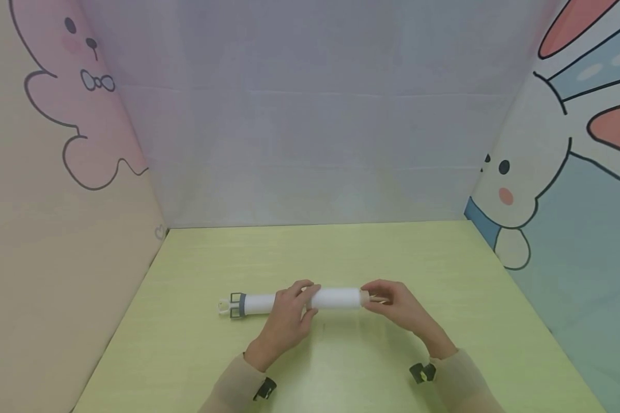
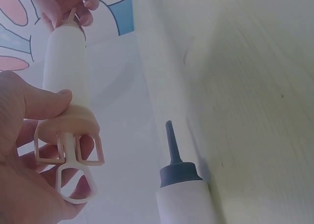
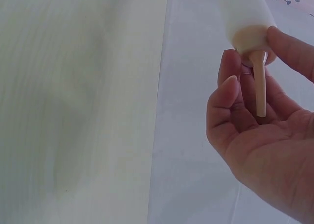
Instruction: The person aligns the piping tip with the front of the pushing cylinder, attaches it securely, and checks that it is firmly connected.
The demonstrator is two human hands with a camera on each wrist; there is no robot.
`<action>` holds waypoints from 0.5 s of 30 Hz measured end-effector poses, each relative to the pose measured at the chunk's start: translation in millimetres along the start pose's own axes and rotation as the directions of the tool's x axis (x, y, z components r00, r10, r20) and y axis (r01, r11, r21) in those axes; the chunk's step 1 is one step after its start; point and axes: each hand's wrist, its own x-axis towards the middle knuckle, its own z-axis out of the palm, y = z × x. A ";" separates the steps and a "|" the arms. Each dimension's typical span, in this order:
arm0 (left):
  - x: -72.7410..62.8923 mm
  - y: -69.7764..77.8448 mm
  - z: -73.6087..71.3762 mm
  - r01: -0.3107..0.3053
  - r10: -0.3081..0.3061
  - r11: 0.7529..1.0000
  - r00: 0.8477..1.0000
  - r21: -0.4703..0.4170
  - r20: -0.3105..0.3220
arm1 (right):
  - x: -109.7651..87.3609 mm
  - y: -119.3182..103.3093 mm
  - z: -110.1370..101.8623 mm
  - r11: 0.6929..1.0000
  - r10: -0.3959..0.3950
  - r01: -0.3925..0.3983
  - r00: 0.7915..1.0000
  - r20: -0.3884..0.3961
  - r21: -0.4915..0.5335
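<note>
A white plunger-type squeeze tube (image 1: 336,298), like an icing syringe, is held crosswise between both hands. My left hand (image 1: 289,312) grips its rear end around the beige collar (image 2: 68,126), beside the finger loops and the white plunger ring (image 2: 74,185). At the other end, the right hand (image 1: 398,307) pinches the beige cap (image 3: 251,40) between thumb and fingers. A slim beige nozzle (image 3: 260,87) points from that cap toward the palm. A second white tube (image 1: 258,304) with grey fittings lies on the table; the left hand partly covers it in the head view.
The pale yellow-green table (image 1: 196,367) extends to a plain light back wall (image 1: 310,126). Side panels carry a pink cartoon animal (image 1: 67,92) at left and a white rabbit (image 1: 527,149) at right. The second tube's grey nozzle (image 2: 172,143) shows below the left hand.
</note>
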 end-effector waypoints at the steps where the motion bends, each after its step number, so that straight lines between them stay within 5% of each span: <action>1: 0.0 -0.1 0.1 -0.002 0.002 1.000 1.000 0.001 -0.002 | -0.2 -0.8 0.1 1.000 0.003 -0.003 1.000 -0.002 -0.004; 15: 4.7 -0.2 -2.2 -0.009 0.010 1.000 1.000 0.022 -0.016 | 5.2 -2.2 1.1 0.984 0.095 -0.094 0.995 0.003 -0.150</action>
